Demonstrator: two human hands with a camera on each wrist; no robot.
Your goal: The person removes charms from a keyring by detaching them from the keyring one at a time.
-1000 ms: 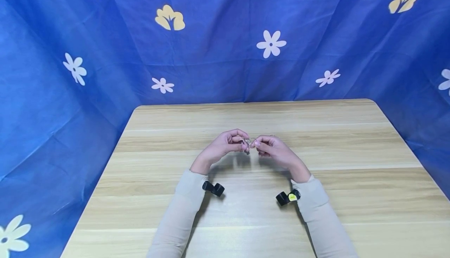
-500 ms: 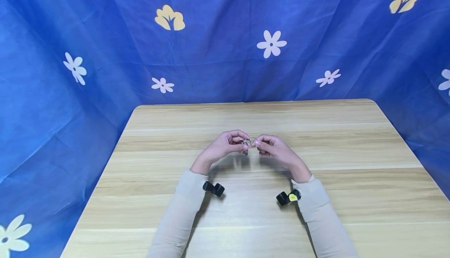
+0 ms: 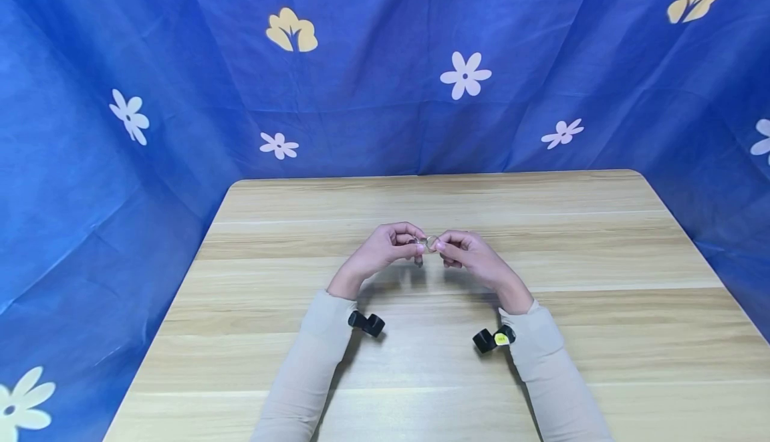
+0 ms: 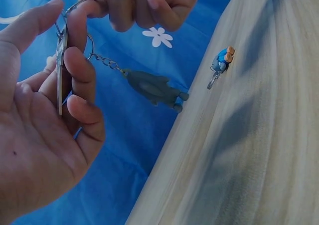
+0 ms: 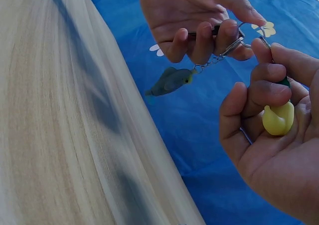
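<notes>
In the head view my left hand (image 3: 386, 245) and right hand (image 3: 474, 258) meet above the table, a thin metal key ring (image 3: 431, 249) between their fingertips. My left hand pinches a flat metal key (image 4: 61, 73), seen edge-on in the left wrist view, at the end with the rings. From a ring at its fingers a grey dolphin-like figure (image 4: 152, 87) dangles on a short chain. Thumb and forefinger of my right hand pinch the key ring's other side. A yellow figure (image 5: 279, 119) on the right hand's keychain sits against the curled fingers, partly hidden by them.
On the wooden table (image 3: 415, 362) lies another small keychain figure (image 4: 223, 60), blue and orange with a metal clasp, seen in the left wrist view. A blue curtain (image 3: 373, 114) with flowers hangs behind the table's far edge.
The hands stay almost in place. The left fingers have shifted slightly, the metal piece under them has moved a little left, and more of the ring shows between the hands.
</notes>
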